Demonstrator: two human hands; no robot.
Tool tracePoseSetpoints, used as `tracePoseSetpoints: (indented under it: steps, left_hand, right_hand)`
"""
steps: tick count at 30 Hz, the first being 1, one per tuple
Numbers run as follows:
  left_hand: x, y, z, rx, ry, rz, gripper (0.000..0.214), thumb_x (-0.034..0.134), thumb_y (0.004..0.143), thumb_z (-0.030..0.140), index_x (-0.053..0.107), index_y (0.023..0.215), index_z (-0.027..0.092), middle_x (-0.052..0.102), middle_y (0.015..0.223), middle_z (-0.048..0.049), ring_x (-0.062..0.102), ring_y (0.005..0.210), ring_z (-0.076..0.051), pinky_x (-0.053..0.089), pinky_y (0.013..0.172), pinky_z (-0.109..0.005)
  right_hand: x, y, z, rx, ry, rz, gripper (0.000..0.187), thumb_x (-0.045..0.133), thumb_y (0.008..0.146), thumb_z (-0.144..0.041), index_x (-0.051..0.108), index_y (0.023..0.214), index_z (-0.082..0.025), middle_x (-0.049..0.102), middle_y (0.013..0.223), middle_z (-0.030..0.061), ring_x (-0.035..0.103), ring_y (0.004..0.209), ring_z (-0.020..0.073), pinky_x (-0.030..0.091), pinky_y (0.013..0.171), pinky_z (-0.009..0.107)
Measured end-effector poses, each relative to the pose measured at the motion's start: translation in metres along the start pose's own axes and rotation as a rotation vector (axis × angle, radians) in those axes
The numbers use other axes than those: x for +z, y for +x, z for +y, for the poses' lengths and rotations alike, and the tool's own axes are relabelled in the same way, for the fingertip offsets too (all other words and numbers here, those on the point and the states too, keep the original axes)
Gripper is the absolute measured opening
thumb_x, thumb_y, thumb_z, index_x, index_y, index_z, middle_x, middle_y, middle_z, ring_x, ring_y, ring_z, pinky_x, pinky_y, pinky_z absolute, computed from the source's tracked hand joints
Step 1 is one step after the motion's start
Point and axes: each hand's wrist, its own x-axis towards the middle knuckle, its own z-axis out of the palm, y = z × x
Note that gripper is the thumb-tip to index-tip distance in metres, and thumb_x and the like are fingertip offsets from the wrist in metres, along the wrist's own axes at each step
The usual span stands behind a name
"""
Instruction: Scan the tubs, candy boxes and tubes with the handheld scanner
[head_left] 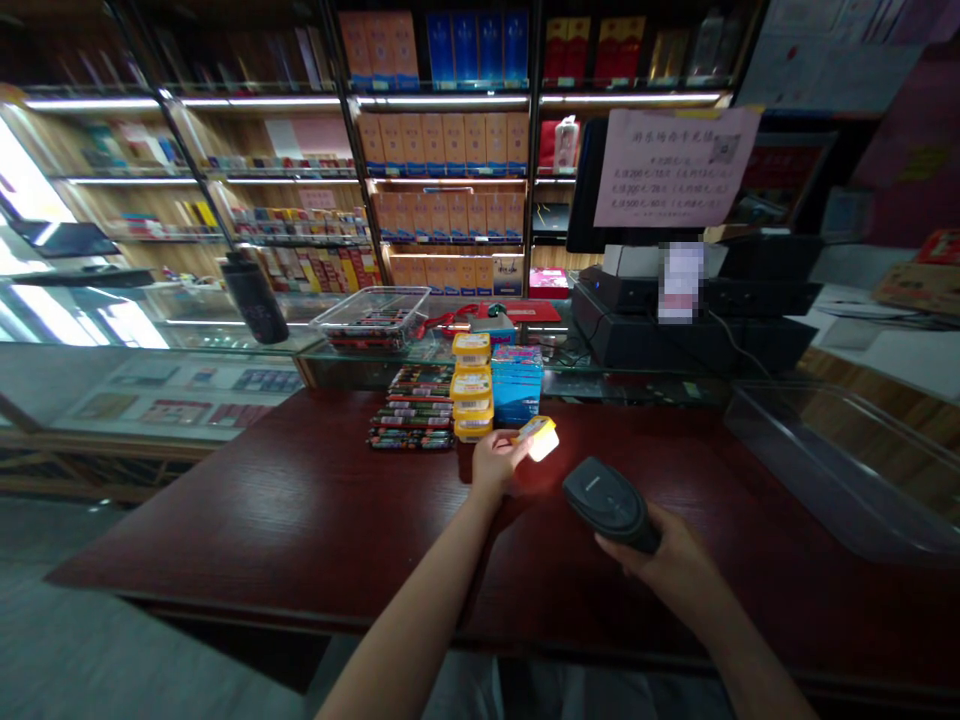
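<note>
Pinched in my left hand (495, 464) is a small yellow-lidded tub (538, 438), tilted and brightly lit on its near side. My right hand (670, 560) is wrapped around the handle of a dark barcode scanner (606, 500), whose head points toward that tub. Just beyond my left hand, several similar yellow tubs (472, 388) stand stacked in a column. To their left lie rows of dark, slim packets (413, 410). On their right is a pile of blue packets (517, 388).
The dark red wooden table (300, 510) spans the front. A clear plastic bin (832, 480) lies at right, and a clear basket (371, 318) with packets stands on the glass counter behind. A monitor (589, 190) bears a paper sign. Shelves of boxes (442, 142) line the back.
</note>
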Motion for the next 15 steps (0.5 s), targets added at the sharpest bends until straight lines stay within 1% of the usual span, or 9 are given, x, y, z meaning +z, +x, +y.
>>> tracePoseSetpoints:
  steps: [2,5,6,8,10,11,13,15]
  left_hand:
    - [0.001,-0.001,0.001,-0.006,0.019,0.007,0.038,0.083,0.054,0.034,0.066,0.081,0.012,0.072,0.077,-0.0075,0.068,0.070,-0.018,0.053,0.064,-0.025]
    - [0.002,-0.003,0.002,-0.011,0.037,0.008,0.041,0.082,0.054,0.038,0.066,0.082,0.012,0.071,0.070,-0.0053,0.066,0.063,-0.016,0.052,0.059,-0.023]
    - [0.002,-0.003,0.002,-0.014,0.030,0.001,0.041,0.082,0.054,0.039,0.065,0.081,0.013,0.070,0.069,-0.0049,0.066,0.062,-0.016,0.052,0.058,-0.023]
    - [0.002,-0.004,0.003,-0.012,0.019,-0.012,0.041,0.082,0.053,0.039,0.064,0.080,0.013,0.070,0.069,-0.0045,0.066,0.062,-0.016,0.053,0.059,-0.024]
    - [0.002,-0.004,0.002,0.013,0.029,-0.021,0.041,0.082,0.054,0.039,0.063,0.080,0.013,0.070,0.070,-0.0049,0.067,0.064,-0.017,0.053,0.060,-0.026]
    - [0.002,-0.003,0.002,0.034,0.041,-0.024,0.041,0.081,0.055,0.040,0.063,0.080,0.014,0.070,0.072,-0.0054,0.067,0.065,-0.017,0.054,0.060,-0.026]
    - [0.001,-0.004,0.000,0.082,0.070,-0.028,0.041,0.080,0.056,0.040,0.062,0.083,0.014,0.071,0.077,-0.0066,0.068,0.068,-0.018,0.054,0.063,-0.028]
    - [0.000,-0.006,0.001,0.149,0.098,-0.052,0.042,0.080,0.058,0.038,0.062,0.087,0.015,0.071,0.085,-0.0079,0.068,0.075,-0.019,0.055,0.069,-0.030]
  right_hand:
    - [-0.001,0.000,0.000,0.004,-0.009,-0.017,0.037,0.065,0.064,-0.043,0.066,0.089,-0.017,0.069,0.070,0.0029,0.061,0.057,0.0170,0.047,0.057,0.028]
    - [-0.003,0.002,0.000,-0.044,-0.079,0.009,0.036,0.064,0.065,-0.043,0.066,0.091,-0.019,0.071,0.080,0.0046,0.065,0.071,0.0200,0.047,0.064,0.029]
    - [-0.004,0.003,0.000,-0.064,-0.157,0.033,0.035,0.063,0.066,-0.043,0.066,0.093,-0.020,0.072,0.084,0.0051,0.066,0.076,0.0211,0.047,0.066,0.029]
    - [-0.007,0.008,-0.001,-0.078,-0.402,0.086,0.032,0.060,0.069,-0.042,0.065,0.095,-0.023,0.072,0.087,0.0055,0.066,0.081,0.0231,0.044,0.065,0.030]
    - [-0.008,0.013,-0.001,-0.059,-0.668,0.128,0.028,0.057,0.074,-0.041,0.063,0.096,-0.025,0.072,0.084,0.0052,0.066,0.079,0.0243,0.040,0.061,0.030]
    - [-0.008,0.015,0.001,-0.051,-0.766,0.147,0.026,0.055,0.077,-0.040,0.062,0.097,-0.025,0.072,0.083,0.0051,0.066,0.077,0.0244,0.039,0.060,0.030]
    - [-0.006,0.019,0.007,-0.065,-0.876,0.186,0.026,0.051,0.081,-0.038,0.061,0.101,-0.025,0.071,0.085,0.0056,0.067,0.076,0.0241,0.037,0.059,0.030]
    - [-0.003,0.022,0.017,-0.111,-0.909,0.219,0.027,0.047,0.083,-0.034,0.059,0.105,-0.023,0.072,0.087,0.0063,0.067,0.077,0.0237,0.038,0.060,0.031]
